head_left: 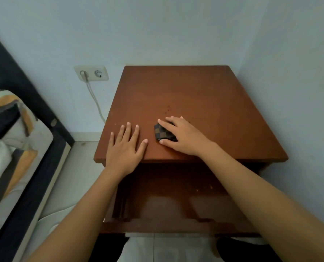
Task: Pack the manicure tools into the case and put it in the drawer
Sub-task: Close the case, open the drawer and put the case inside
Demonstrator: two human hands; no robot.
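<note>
A small brown checkered case (161,132) lies closed on the brown wooden nightstand top (195,99), near its front edge. My right hand (182,137) covers the case's right part, fingers and thumb wrapped around it. My left hand (126,146) rests flat on the tabletop just left of the case, fingers spread, holding nothing. Below the top, the drawer (176,201) stands pulled out toward me and looks empty inside. No loose manicure tools are visible.
The nightstand stands in a corner, walls behind and to the right. A bed (12,148) with striped bedding and a dark frame is on the left. A wall socket (91,73) with a white cable hangs left of the nightstand. Tiled floor lies between.
</note>
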